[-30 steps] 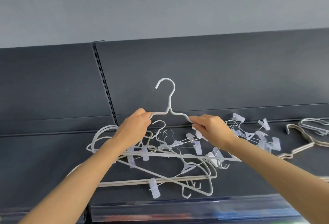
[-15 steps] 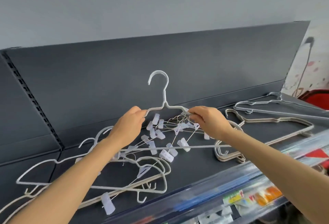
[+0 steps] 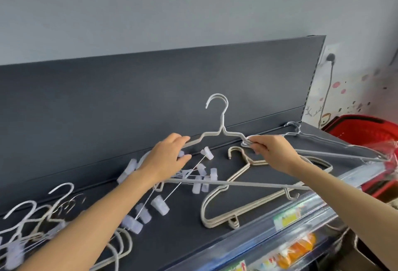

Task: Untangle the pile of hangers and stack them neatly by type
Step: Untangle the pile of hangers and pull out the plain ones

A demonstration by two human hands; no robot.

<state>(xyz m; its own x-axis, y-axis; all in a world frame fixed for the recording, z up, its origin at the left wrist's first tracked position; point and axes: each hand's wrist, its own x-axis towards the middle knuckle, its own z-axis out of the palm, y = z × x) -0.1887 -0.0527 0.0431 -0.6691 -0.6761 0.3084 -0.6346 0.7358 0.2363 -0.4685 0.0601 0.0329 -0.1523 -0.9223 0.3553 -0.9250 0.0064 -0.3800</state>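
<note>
Over dark shelf (image 3: 185, 234), white hanger (image 3: 221, 133) in left hand (image 3: 168, 154) and right hand (image 3: 271, 152).

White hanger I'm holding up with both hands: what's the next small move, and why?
Probably lift the white hanger slightly and tilt it so its bottom bar slips free. The left hand and right hand grip its shoulders, but the clip hangers seem to cross that bar and dangle beneath it, so it looks snagged.
</note>
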